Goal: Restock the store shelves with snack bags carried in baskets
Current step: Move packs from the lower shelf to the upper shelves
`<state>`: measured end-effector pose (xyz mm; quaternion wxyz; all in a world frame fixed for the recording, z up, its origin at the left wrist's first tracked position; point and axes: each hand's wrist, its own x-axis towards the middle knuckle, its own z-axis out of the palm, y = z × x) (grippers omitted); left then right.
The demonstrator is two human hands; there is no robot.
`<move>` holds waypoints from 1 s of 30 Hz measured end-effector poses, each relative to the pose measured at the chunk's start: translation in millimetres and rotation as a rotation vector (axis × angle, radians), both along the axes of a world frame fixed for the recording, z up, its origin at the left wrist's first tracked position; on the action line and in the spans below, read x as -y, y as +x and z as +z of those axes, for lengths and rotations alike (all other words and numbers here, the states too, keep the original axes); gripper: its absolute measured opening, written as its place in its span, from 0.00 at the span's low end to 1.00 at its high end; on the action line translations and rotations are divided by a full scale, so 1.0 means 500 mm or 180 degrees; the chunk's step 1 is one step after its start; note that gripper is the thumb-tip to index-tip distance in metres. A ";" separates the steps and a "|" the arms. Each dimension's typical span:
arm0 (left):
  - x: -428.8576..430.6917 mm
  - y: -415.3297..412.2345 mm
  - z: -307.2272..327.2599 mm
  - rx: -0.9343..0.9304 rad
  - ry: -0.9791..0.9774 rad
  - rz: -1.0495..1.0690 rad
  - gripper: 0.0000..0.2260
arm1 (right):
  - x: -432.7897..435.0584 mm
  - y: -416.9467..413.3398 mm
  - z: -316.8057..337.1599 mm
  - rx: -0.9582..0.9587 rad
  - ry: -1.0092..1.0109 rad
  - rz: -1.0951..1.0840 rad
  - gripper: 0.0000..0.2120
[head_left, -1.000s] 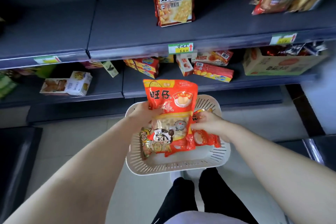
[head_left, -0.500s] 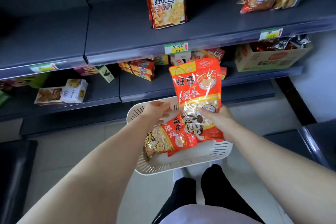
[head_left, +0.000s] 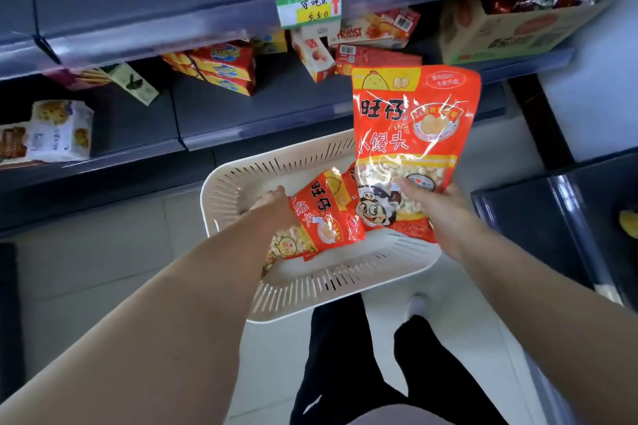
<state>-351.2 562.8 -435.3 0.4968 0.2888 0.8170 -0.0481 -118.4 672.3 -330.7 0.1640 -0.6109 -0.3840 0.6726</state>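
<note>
My right hand (head_left: pixel 435 217) grips the lower end of a red snack bag (head_left: pixel 414 128) and holds it upright above the right side of a white slotted basket (head_left: pixel 331 283) on the floor. My left hand (head_left: pixel 273 205) reaches into the basket, and its fingers curl round the left edge of a second red snack bag (head_left: pixel 322 217), which tilts up from the basket floor. More red bags lie under and behind that bag, partly hidden.
Dark shelves stand in front of me. The lower shelf (head_left: pixel 262 114) carries yellow-red boxes (head_left: pixel 224 69), a red box (head_left: pixel 376 57) and a cardboard carton (head_left: pixel 500 28) at right. A price tag (head_left: pixel 309 9) hangs on the upper shelf edge. My legs stand behind the basket.
My right hand took over the bag and lifted it up and to the right. My left hand let go of it and dropped into the basket onto a second bag.
</note>
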 end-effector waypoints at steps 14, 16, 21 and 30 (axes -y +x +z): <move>0.006 -0.011 -0.099 -0.0840 -0.0096 -0.1207 0.26 | -0.006 0.015 -0.014 -0.0011 -0.0313 0.0058 0.19; 0.003 -0.012 -0.099 -0.0946 -0.0192 -0.1481 0.22 | -0.009 0.023 -0.015 -0.0052 -0.0279 0.0078 0.19; 0.023 -0.017 -0.078 -0.0473 0.0049 -0.1013 0.14 | -0.010 0.036 -0.016 -0.0141 -0.0219 0.0089 0.21; 0.037 0.023 0.063 -0.0114 0.0669 0.0029 0.16 | -0.008 0.058 0.012 -0.0219 -0.0170 -0.0309 0.15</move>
